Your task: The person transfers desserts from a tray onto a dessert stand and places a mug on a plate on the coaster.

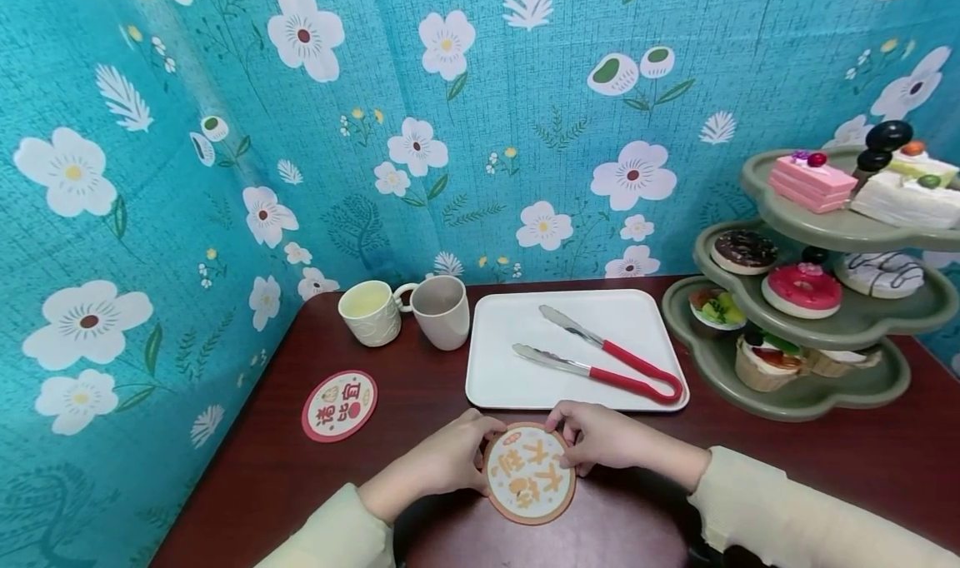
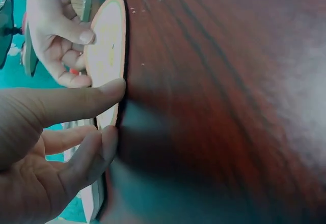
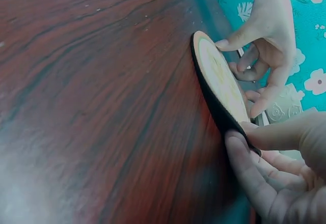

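Two hands, left hand, right hand, pinching coaster

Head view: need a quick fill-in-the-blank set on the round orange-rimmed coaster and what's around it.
1. Both hands, left hand and right hand, hold the round orange-rimmed coaster by its ____.
2. The red-handled metal tongs lie on the white rectangular ____.
3. The second round coaster has a ____ rim.
4. The number of cups by the tray is ____.

Missing: edge; tray; red; two

L hand & R hand close together, low centre; fingers lightly curled, pinching; forearms angled inward
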Demonstrator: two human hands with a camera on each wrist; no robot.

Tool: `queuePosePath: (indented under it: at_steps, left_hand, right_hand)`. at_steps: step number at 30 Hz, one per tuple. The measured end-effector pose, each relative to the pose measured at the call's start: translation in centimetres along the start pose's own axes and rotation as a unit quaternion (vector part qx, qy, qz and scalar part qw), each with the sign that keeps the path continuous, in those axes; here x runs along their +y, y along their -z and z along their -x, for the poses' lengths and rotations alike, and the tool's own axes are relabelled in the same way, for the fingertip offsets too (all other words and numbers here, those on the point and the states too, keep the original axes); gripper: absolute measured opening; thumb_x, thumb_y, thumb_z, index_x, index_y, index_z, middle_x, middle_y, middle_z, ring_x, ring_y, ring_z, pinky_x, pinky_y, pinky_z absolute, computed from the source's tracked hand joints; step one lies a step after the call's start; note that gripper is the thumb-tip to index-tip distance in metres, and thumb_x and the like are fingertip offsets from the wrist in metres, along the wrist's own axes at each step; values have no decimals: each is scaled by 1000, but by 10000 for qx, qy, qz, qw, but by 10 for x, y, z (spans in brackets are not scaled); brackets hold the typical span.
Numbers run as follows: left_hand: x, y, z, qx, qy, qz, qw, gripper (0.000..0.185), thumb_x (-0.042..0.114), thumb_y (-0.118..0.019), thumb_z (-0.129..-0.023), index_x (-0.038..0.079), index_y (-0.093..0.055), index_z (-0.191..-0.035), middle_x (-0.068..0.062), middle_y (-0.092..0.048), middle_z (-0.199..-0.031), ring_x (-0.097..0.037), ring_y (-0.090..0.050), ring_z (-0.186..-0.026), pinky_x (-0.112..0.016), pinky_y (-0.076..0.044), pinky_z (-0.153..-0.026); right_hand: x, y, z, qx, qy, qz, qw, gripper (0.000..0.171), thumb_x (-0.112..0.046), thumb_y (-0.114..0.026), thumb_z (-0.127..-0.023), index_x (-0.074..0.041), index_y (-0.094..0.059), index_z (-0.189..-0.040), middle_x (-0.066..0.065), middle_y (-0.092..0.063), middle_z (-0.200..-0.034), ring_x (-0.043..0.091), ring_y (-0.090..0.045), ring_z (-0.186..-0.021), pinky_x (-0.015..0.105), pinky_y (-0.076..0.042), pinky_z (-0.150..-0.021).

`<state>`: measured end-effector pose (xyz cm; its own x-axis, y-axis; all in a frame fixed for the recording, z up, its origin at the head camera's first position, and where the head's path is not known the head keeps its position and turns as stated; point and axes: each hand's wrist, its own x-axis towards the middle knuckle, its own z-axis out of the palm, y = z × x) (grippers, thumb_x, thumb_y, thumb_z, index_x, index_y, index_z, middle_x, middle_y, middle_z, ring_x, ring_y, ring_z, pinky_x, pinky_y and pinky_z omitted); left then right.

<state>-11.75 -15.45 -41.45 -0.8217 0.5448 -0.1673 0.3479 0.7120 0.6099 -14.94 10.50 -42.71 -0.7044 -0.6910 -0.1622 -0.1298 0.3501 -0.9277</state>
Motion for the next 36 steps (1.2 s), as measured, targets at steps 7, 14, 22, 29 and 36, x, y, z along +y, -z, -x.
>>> queuePosePath:
  at_steps: [7, 14, 22, 29, 36]
  left_hand:
    - [13, -8, -12, -127, 14, -530, 9985, 69, 9, -94, -71, 1, -63, -133, -1, -51, -105, 0, -51, -71, -18, -48, -67]
    - [34, -14, -26, -266, -8, -986, 9948, 74, 17, -98, -68, 7, -65, -133, 3, -52, -103, 0, -50, -78, -16, -47, -72]
    - [50, -21, -40, -430, 13, -1326, 9902, 72, 25, -98, -69, 11, -66, -133, 3, -56, -107, -4, -54, -88, -20, -48, -78]
    - [58, -29, -52, -453, -106, -1471, 9880, 74, 30, -98, -69, 13, -66, -133, 4, -56, -106, -4, -54, -90, -20, -48, -80]
    - [69, -35, -63, -542, -104, -1723, 9835, 77, 34, -97, -69, 14, -64, -135, 3, -56, -107, -5, -57, -90, -21, -49, -78]
  right_hand:
    - [5, 12, 11, -147, -119, 526, 9984, 49, 9, -77, -83, 8, -55, -128, 3, -57, -77, 16, -65, -59, 28, -57, -55]
    - [12, 30, 25, -232, -167, 820, 9962, 50, 8, -77, -85, 7, -59, -131, 3, -58, -79, 16, -65, -58, 28, -56, -55]
    - [20, 41, 40, -175, -271, 701, 9970, 50, 8, -77, -84, 7, -59, -131, 4, -57, -78, 17, -65, -57, 28, -56, -54]
    - [26, 52, 54, -93, -398, 560, 9976, 51, 8, -75, -85, 6, -60, -134, 5, -57, -77, 17, -63, -57, 29, -56, -55]
    - [32, 60, 66, -2, -453, 590, 9972, 52, 7, -75, -86, 7, -60, -135, 4, -57, -74, 17, -63, -58, 30, -56, -55]
